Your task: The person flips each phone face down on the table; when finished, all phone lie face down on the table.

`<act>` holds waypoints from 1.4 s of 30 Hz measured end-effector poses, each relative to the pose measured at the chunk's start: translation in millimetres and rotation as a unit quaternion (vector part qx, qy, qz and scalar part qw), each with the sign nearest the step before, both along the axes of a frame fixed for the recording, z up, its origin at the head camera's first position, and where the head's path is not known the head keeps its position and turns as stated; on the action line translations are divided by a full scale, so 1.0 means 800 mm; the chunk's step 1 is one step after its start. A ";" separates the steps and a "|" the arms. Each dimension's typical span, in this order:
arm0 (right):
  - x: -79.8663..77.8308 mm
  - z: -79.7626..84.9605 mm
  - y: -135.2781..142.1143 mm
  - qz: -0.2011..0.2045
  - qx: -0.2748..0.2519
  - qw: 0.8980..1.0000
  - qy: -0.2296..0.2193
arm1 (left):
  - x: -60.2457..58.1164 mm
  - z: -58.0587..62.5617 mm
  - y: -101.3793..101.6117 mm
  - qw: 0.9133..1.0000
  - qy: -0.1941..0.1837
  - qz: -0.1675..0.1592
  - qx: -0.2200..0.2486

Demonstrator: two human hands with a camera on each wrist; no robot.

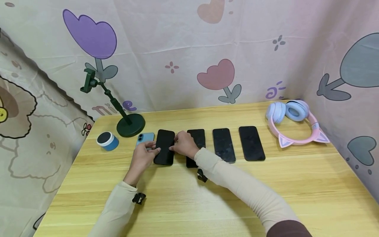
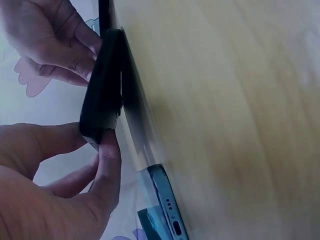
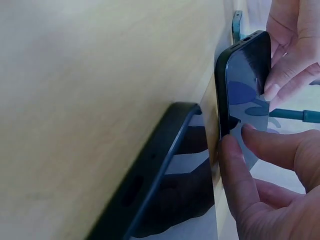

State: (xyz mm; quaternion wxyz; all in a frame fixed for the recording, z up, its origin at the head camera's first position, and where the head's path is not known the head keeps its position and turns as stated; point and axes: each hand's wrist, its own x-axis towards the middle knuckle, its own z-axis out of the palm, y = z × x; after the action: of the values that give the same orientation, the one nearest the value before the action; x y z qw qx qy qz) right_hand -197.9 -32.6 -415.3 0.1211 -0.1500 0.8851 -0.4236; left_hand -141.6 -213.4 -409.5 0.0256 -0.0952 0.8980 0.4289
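Note:
A black smartphone is held between both hands, its dark screen up and its near end raised off the table. At its left edge, the left hand pinches it between thumb and fingers, as the left wrist view also shows on the dark phone. My right hand grips the opposite edge; in the right wrist view, thumb and finger pinch the phone. Beside the left fingers lies a light-blue phone, partly covered. Another black phone lies under the right hand and wrist, which hide part of it.
Two more dark phones, one in the middle and one farther right, continue the row. Pink and blue cat-ear headphones sit at the back right. A green phone stand and a blue jar with a white lid stand at left.

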 end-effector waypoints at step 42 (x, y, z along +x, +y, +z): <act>0.018 0.004 -0.001 -0.010 -0.127 0.989 -0.080 | 0.001 -0.011 -0.015 0.952 -0.031 -0.023 0.302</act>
State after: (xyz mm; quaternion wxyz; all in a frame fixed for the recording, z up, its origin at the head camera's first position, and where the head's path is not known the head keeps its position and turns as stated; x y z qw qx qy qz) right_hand -183.4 -33.7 -412.0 0.1669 -0.1208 0.8130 -0.5446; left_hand -140.8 -225.1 -418.4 0.0911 -0.0752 0.7272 0.6762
